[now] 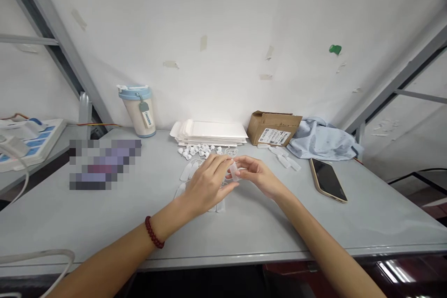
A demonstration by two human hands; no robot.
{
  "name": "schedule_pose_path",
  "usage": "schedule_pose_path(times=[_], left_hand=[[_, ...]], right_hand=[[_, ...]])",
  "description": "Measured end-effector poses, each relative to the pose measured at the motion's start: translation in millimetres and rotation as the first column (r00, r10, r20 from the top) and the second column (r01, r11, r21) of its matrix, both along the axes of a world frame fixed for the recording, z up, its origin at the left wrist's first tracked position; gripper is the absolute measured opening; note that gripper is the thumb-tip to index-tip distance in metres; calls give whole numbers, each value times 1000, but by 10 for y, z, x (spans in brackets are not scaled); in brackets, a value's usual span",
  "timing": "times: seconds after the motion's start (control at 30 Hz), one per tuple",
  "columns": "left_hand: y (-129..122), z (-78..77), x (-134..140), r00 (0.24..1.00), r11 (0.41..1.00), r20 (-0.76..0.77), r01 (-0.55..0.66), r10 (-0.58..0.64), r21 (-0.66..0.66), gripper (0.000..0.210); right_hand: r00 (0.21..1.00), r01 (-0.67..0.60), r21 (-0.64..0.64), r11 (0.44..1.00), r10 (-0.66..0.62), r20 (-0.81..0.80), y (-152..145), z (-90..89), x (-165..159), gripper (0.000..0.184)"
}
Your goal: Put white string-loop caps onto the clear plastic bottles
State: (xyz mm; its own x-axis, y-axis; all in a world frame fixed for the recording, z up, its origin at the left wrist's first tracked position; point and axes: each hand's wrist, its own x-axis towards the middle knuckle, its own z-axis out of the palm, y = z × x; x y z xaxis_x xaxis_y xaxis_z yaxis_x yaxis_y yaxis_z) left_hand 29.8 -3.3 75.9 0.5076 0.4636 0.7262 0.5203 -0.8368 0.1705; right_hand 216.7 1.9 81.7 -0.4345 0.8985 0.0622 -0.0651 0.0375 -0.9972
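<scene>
Over the middle of the table, my right hand point(258, 174) pinches a small translucent plastic sleeve point(234, 172) between thumb and fingers. My left hand point(209, 184) is bent over it from the left, fingertips at the sleeve's upper end and thumb stretched apart below. Whether those fingertips grip anything is hard to make out. Behind the hands lies a loose pile of small white caps point(199, 150). Several more translucent pieces, some with thin loops point(186, 172), lie beneath and beside my left hand, partly hidden by it.
Flat white cartons point(213, 131) are stacked by the wall, beside an open cardboard box point(274, 129). More translucent pieces point(284, 160) lie before the box. A blue cloth point(321, 139) and a phone point(328, 180) are at right. At left stand a tumbler point(139, 111) and a blurred-out item point(104, 165).
</scene>
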Motion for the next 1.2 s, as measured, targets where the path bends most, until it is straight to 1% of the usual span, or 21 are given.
schedule_pose_path(times=[0.1,0.2,0.3,0.4,0.5,0.6,0.7,0.8,0.87,0.97,1.2], left_hand=[[-2,-1,-8,998,1000,-67,-9,11,28,32],[-10,-13,-8,997,999,-81,-19,22,35,29],[-18,-27,5,998,1000,-63,-29,29,8,29],[-28,-30,15,999,998,-52,-9,6,-56,27],[-48,-13,12,998,981,-24,57,-62,-183,30],[-80,25,1,986,940,-23,152,-167,-306,35],[-121,68,-8,955,882,-74,235,-288,-408,36],[-151,95,-14,926,837,-114,268,-361,-478,35],[-157,102,-19,917,824,-144,255,-372,-506,32],[-151,106,-31,917,821,-185,210,-354,-530,29],[-151,153,-41,917,830,-270,105,-294,-547,21]], right_hand=[[1000,4,5,1000,-4,9,-10,1,-16,27],[1000,1,8,1000,-1,8,-13,11,-19,27],[999,-29,8,1000,29,15,-6,25,0,27],[996,-49,23,999,48,71,12,35,49,26],[980,-78,12,997,74,183,36,49,128,23],[947,-160,-36,986,164,277,48,86,219,22],[890,-266,-92,960,281,360,43,132,298,23],[815,-356,-175,918,396,422,35,151,342,25],[781,-384,-214,898,439,443,35,142,351,27],[760,-397,-240,886,463,455,45,114,340,29],[730,-393,-255,883,469,497,56,94,292,37]])
